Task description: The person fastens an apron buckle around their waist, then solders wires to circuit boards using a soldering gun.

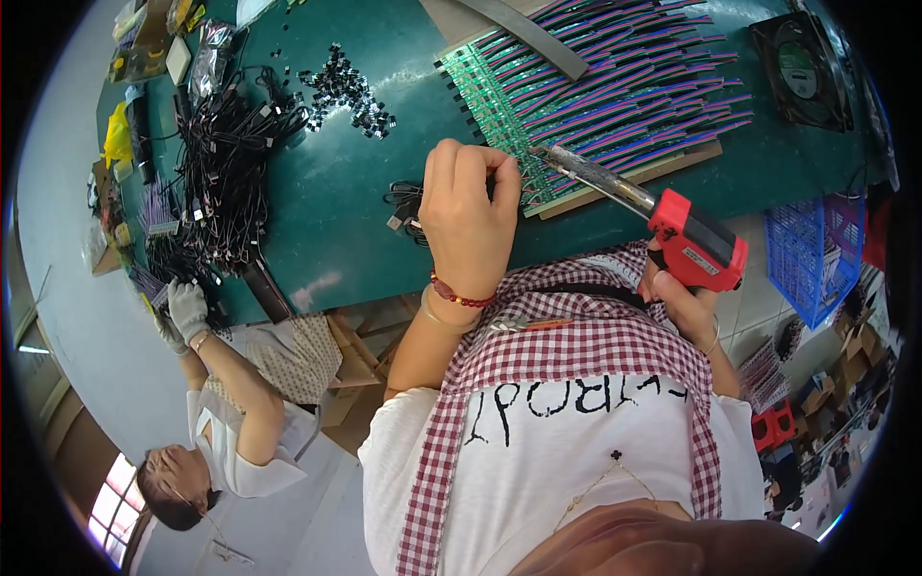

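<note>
My left hand (pixel 469 216) is closed in a pinch at the near left end of a row of green circuit boards (pixel 499 106). Whatever lies between its fingertips is too small or hidden to name. My right hand (pixel 684 305) grips a red and black soldering gun (pixel 699 245). Its metal barrel slants left, and the tip is over the boards' near edge, close to my left fingertips. Blue, pink and black wires (pixel 634 86) run rightward from the boards, which rest on a flat wooden board (pixel 663 175). A black cable (pixel 408 206) lies beside my left hand.
Small black connectors (pixel 346 91) are heaped on the green table (pixel 327 221). Black cables (pixel 226 154) pile farther left, near a co-worker's gloved hand (pixel 187 307). A grey strip (pixel 538 38) crosses the wires. At right are a black fan (pixel 802 72) and a blue crate (pixel 814 259).
</note>
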`<state>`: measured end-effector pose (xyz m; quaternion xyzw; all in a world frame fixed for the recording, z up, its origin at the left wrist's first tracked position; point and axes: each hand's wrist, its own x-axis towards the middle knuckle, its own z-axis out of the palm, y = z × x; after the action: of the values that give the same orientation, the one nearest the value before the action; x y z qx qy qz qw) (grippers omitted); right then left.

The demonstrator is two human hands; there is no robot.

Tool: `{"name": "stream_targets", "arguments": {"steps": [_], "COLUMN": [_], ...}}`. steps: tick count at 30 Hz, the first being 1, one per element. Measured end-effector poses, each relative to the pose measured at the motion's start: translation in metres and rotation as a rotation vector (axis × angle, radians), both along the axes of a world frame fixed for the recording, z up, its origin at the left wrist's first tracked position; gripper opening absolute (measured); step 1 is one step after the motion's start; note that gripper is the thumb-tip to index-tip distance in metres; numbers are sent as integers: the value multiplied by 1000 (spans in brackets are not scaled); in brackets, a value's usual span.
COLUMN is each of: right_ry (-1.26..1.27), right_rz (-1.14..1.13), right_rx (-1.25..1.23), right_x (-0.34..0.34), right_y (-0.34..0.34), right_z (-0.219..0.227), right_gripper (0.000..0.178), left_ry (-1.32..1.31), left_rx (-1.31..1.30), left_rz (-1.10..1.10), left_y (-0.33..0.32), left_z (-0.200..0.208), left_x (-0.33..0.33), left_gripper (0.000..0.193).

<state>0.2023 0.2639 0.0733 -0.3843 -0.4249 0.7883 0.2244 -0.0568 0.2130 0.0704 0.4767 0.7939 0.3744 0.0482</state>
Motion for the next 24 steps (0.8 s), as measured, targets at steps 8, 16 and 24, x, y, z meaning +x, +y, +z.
{"name": "stream_targets", "arguments": {"steps": [8, 16, 24], "right_ry": [-88, -171, -218], "right_rz": [34, 118, 173], "right_rx": [99, 217, 280], "right_x": [5, 12, 16], "right_y": [-3, -3, -7], "right_z": [-4, -11, -6], "right_gripper": [40, 40, 36], "left_ry": [-6, -24, -31], "left_rx": [3, 1, -15], "left_rz": [-12, -13, -13], "left_y": [1, 2, 1], "left_z": [0, 0, 1], "left_x": [2, 1, 1], "left_gripper": [17, 17, 16]}}
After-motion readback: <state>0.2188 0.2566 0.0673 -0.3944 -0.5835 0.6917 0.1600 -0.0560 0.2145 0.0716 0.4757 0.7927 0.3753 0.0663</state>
